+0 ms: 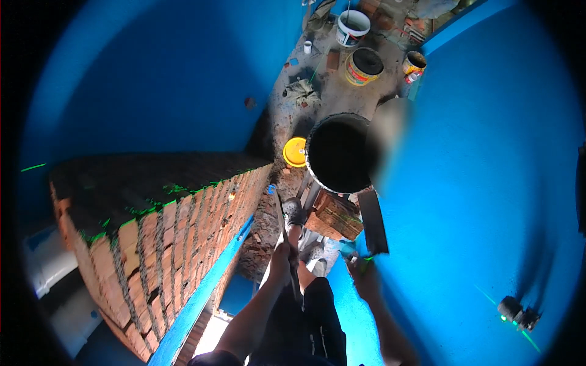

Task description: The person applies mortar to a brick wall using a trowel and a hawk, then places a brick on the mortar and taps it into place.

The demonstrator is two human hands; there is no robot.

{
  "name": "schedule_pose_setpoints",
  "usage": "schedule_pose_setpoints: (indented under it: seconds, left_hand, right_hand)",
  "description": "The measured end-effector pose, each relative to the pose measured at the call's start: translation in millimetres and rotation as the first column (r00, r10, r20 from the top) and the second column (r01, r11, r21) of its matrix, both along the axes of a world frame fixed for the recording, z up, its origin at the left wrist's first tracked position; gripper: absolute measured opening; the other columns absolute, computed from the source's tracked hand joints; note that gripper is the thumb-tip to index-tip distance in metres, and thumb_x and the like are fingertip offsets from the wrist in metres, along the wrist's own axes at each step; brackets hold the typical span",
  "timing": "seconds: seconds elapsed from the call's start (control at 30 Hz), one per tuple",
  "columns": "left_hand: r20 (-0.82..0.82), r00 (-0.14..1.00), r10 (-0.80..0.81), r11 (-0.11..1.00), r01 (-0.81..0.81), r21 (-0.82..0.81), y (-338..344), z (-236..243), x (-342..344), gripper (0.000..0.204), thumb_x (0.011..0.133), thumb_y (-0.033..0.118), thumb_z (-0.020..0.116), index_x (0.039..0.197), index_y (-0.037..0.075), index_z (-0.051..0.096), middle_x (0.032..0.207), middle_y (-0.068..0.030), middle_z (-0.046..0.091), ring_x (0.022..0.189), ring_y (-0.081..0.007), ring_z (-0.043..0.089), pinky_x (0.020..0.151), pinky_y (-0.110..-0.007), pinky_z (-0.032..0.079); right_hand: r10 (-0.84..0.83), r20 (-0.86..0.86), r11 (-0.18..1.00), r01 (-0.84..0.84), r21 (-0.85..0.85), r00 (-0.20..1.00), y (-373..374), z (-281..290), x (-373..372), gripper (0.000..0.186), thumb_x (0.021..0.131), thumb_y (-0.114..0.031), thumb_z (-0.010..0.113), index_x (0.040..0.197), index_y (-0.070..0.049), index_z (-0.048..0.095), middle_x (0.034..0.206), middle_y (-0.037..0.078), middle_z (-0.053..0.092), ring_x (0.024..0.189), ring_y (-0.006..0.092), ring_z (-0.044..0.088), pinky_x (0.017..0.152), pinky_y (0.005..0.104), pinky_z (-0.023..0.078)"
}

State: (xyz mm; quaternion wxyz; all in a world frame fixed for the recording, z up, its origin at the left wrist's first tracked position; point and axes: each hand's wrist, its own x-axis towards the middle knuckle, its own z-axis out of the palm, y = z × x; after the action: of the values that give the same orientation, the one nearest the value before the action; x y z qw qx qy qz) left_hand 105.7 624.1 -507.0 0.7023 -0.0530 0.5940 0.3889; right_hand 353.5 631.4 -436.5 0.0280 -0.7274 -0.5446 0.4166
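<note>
Closed round a long, thin strip (280,216), the left hand (282,255) has it low in front of the legs, the strip's far end tipped toward the brick wall (177,250). Over on the other side, the right hand (365,276) bends its fingers at the near end of a dark board (373,223), close by the blue wall (452,183); whether it grips the board or something else, I can't tell from here.

Just beyond the board comes the big bucket (309,163), dark inside, its rim crusted pale, a yellow lid (294,152) right beside it. Nearer the shoes (293,211) sits a brick block (336,218). And look farther up the littered floor (332,91): a yellow pail (364,70), a white pail (353,30) behind it, a small can (414,63) off to the right, a white cup (307,46) to the left. Bright green line along the brick wall's top edge, and a small device (519,313) at lower right, showing green too!
</note>
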Motion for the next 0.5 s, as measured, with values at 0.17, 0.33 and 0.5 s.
schedule_pose_setpoints:
  seconds: [0.17, 0.33, 0.5]
  left_hand:
    - [-0.555, 0.818, -0.149, 0.975, 0.216, 0.057, 105, -91, -10, 0.037, 0.075, 0.032, 0.075, 0.078, 0.003, 0.052, 0.064, -0.0018, 0.053, 0.057, -0.0097, 0.049, 0.050, -0.028, 0.040]
    - [-0.450, 0.869, -0.205, 0.957, 0.275, 0.094, 182, -167, 7, 0.043, 0.066, 0.023, 0.082, 0.076, 0.006, 0.044, 0.061, 0.0006, 0.046, 0.054, -0.0115, 0.045, 0.051, -0.028, 0.041]
    - [-0.629, 0.709, -0.318, 0.886, 0.459, 0.070, 212, -194, 29, 0.041, 0.066, 0.017, 0.082, 0.078, 0.006, 0.044, 0.063, -0.0006, 0.049, 0.057, -0.0119, 0.047, 0.054, -0.029, 0.043]
  right_hand:
    - [0.319, 0.328, 0.939, -0.248, -0.240, 0.889, 189, -81, -6, 0.039, 0.089, -0.042, 0.049, 0.098, -0.004, 0.054, 0.081, 0.022, 0.064, 0.074, 0.0413, 0.062, 0.064, 0.0523, 0.049]
    - [0.576, 0.613, 0.622, -0.776, 0.101, 0.541, 303, -260, 18, 0.023, 0.081, -0.027, 0.058, 0.091, -0.009, 0.066, 0.084, 0.014, 0.067, 0.075, 0.0315, 0.065, 0.057, 0.0465, 0.051]
    - [0.678, 0.728, 0.547, -0.734, -0.402, 0.106, 335, -360, 12, 0.025, 0.078, -0.023, 0.059, 0.098, -0.011, 0.067, 0.092, 0.014, 0.066, 0.082, 0.0291, 0.065, 0.058, 0.0430, 0.052]
